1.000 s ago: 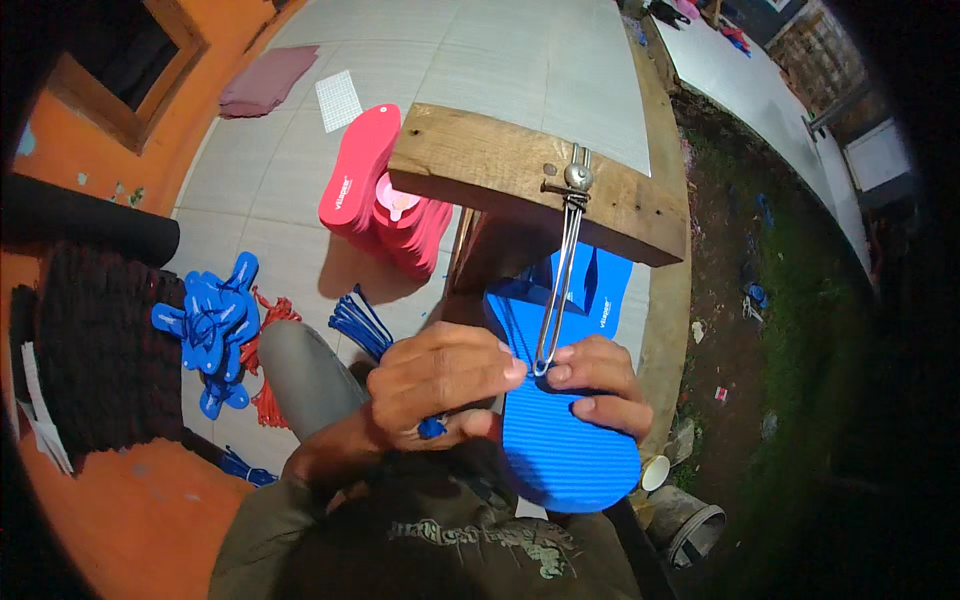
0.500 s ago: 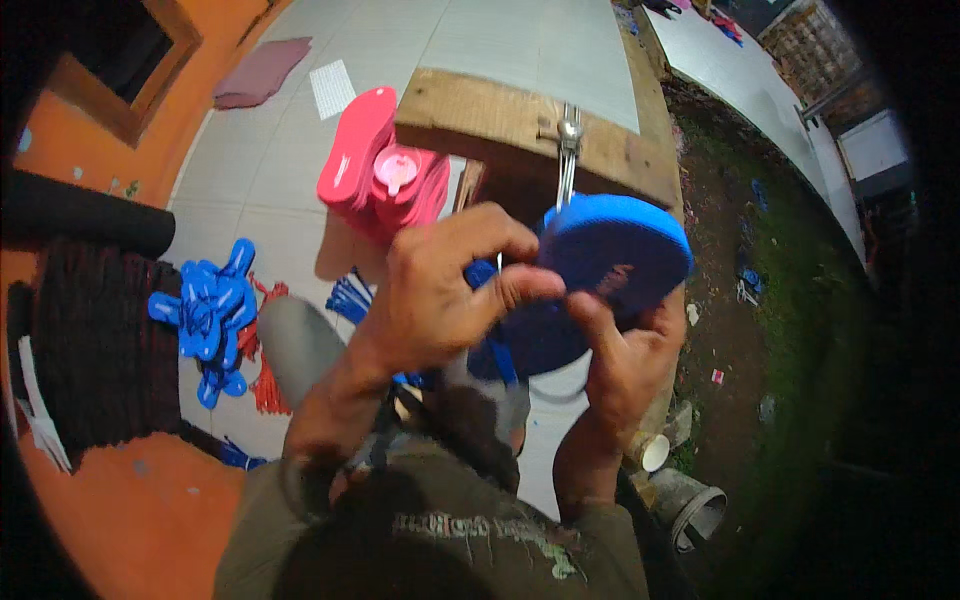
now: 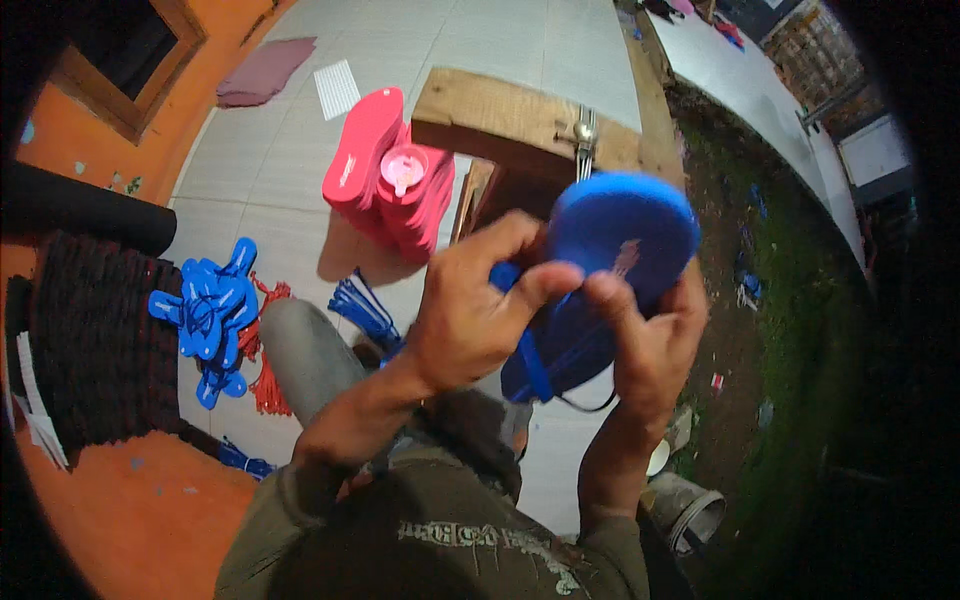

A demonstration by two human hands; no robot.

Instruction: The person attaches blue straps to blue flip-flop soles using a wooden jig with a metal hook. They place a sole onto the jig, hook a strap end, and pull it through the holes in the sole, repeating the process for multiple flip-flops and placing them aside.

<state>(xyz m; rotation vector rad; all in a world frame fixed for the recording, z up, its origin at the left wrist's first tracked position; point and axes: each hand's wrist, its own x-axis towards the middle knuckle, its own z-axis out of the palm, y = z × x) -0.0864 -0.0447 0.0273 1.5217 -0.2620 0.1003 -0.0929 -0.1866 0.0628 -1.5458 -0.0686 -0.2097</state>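
A blue flip-flop (image 3: 640, 225) is held between both hands in front of my chest, its rounded end tilted up and away from me. My left hand (image 3: 475, 300) is closed at its left edge, thumb pressed against the top face. Around the right edge wraps my right hand (image 3: 655, 345), its thumb also on the top face, close to the other thumb. A blue strap (image 3: 535, 365) crosses the end nearer to me. Just beyond the flip-flop, a metal rod fitting (image 3: 585, 135) is fixed to a wooden bench (image 3: 490, 110). The left fingertips are partly hidden.
Pink soles (image 3: 365, 150) are stacked on the tiled floor, with a small pink cup (image 3: 403, 168) on them. Blue sandal pieces (image 3: 210, 305), red straps (image 3: 265, 375) and blue straps (image 3: 365, 310) lie to the left. A dark stack (image 3: 105, 340) stands by the orange wall. A bucket (image 3: 690, 515) sits right.
Both hands and the flip-flop have shifted slightly to the right, and the flip-flop's top face has turned more into view. The grip looks the same.
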